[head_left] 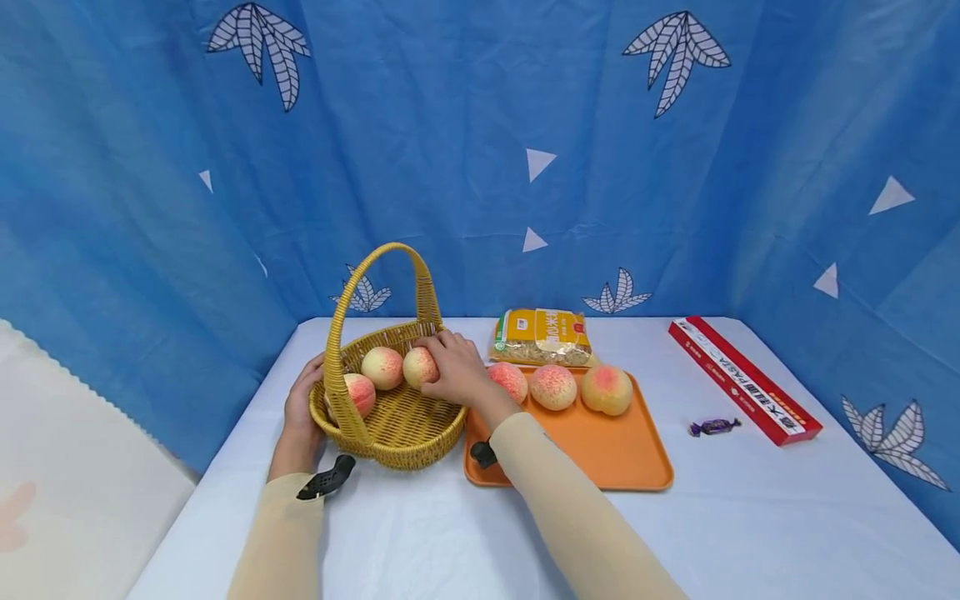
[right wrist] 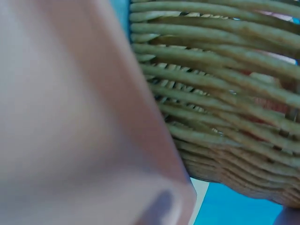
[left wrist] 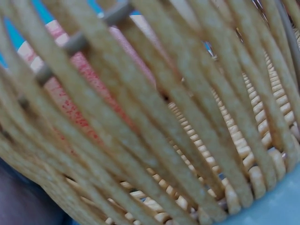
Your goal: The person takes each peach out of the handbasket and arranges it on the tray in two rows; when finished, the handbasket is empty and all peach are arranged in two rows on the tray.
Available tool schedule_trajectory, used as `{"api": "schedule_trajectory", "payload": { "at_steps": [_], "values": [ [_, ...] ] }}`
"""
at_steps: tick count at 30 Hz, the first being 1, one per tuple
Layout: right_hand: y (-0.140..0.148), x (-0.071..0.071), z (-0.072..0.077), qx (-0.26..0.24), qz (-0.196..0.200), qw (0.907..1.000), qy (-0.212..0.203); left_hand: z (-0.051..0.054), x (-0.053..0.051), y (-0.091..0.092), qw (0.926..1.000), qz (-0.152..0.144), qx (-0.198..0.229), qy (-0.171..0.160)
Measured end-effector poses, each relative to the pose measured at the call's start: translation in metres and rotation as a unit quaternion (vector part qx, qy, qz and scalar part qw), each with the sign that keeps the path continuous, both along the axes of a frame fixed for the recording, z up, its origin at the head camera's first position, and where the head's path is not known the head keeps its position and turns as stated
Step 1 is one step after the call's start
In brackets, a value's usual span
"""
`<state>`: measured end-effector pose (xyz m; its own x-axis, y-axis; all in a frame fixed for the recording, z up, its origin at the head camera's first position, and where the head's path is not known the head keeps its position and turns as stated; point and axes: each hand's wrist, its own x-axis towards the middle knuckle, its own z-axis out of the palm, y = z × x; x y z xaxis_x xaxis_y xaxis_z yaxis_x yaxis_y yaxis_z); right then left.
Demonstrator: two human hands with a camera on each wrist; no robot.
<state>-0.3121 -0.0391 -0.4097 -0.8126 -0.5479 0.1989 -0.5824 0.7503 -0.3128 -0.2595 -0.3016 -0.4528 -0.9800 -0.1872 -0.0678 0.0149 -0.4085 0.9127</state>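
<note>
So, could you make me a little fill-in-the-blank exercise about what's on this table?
1. The hand gripping a peach in the woven basket is the person's ____ one.
2. On the tray, exactly ____ peaches show.
3. The colour of that tray is ____.
4. The long box beside the wrapped candy is mainly ____, with a white strip.

Missing words: right; three; orange; red.

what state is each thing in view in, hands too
basket: upright, peaches inside
right hand: holding one peach in basket
left hand: touching basket's side
tray: flat, three peaches showing on it
bag: lying down, looks closed
box: lying flat, looks closed
candy: wrapped
curtain: hanging
</note>
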Motion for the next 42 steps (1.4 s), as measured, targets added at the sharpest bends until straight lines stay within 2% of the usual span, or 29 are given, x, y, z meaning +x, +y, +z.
{"api": "schedule_trajectory", "payload": {
  "at_steps": [4,11,17,25,29,35,42],
  "values": [
    [0.005,0.004,-0.001,-0.021,0.01,0.9997,-0.011,0.002,-0.001,0.002,1.0,0.001,-0.004,-0.003],
    [0.007,0.015,0.0,-0.007,-0.004,1.0,-0.004,0.0,-0.001,0.004,1.0,-0.006,-0.001,-0.001],
    [0.013,0.021,-0.003,-0.07,-0.025,0.9964,-0.042,0.0,-0.001,0.006,0.9998,-0.016,-0.006,0.007],
    [0.018,0.03,-0.005,-0.145,-0.039,0.9867,-0.061,0.001,-0.003,0.007,0.9995,-0.021,0.001,0.023],
    [0.02,0.035,-0.01,-0.189,-0.028,0.978,-0.084,0.0,-0.003,0.005,0.9995,-0.025,0.009,0.016],
    [0.025,0.044,-0.016,-0.262,0.009,0.9581,-0.116,-0.001,-0.003,0.002,0.9997,-0.025,0.002,0.006],
    [0.032,0.059,-0.022,-0.308,0.045,0.9416,-0.127,-0.002,-0.001,0.0,0.9997,-0.021,-0.003,-0.007]
  ]
}}
